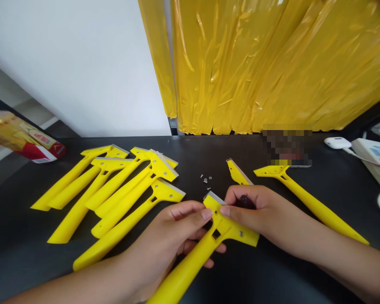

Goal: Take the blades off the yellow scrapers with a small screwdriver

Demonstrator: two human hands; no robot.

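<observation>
A yellow scraper [196,268] with a metal blade along its head is held up in front of me. My left hand [174,234] grips it, thumb pressed on the left side of the head. My right hand [256,211] pinches the head's upper edge near the blade. One screw [241,233] sits in the head's right side, while the left hole [215,212] looks bare. Something small and dark [247,202] shows at my right palm; its kind is unclear. Several tiny screws and nuts [205,180] lie on the table just beyond.
Several yellow scrapers [114,202] with blades lie in a cluster at left. Another scraper handle [319,207] and a loose yellow head piece [236,172] are at right. A red-and-yellow package [25,137], a white plug [337,143] and a power strip [375,158] edge the black table [190,152].
</observation>
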